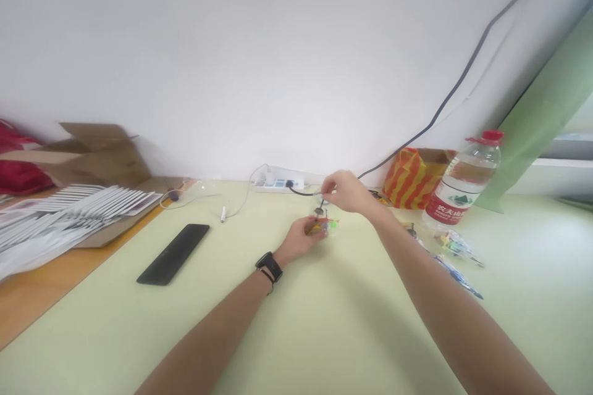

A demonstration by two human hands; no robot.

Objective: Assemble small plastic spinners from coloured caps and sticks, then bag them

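My left hand (299,237), with a black watch (269,266) on its wrist, is closed on a small colourful piece (332,225) with green, red and yellow parts. It is too small and blurred to name. Just above it, my right hand (346,191) pinches the top of a thin dark stick (321,203). The stick's lower end points down at the colourful piece; I cannot tell whether the two are joined. Both hands are over the pale green table (287,333), near the wall.
A power strip (278,182) with cables lies behind my hands. On the left are a black slab (175,254), a stack of white items (78,216) and an open cardboard box (99,157). To the right stand a water bottle (463,188), a striped bag (407,179) and small plastic packets (456,244).
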